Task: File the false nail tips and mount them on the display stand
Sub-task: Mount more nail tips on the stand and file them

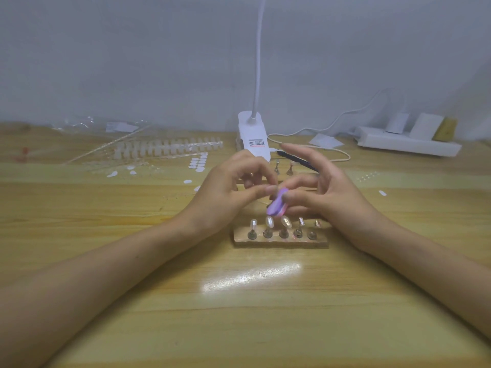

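Above display stand (280, 243) | right hand (326, 195) grips file (277, 204) | left hand (231, 192) pinches, content unclear | risk: file knocks mounted tips (269, 221)

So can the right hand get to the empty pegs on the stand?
Probably yes. The right hand sits just behind the display stand, with nothing between it and the two bare pegs at the right end. But it holds the purple nail file, so its fingers are busy.

Dim, soft-focus wide-angle view, overhead glare patch on table (251, 277), bowed edges
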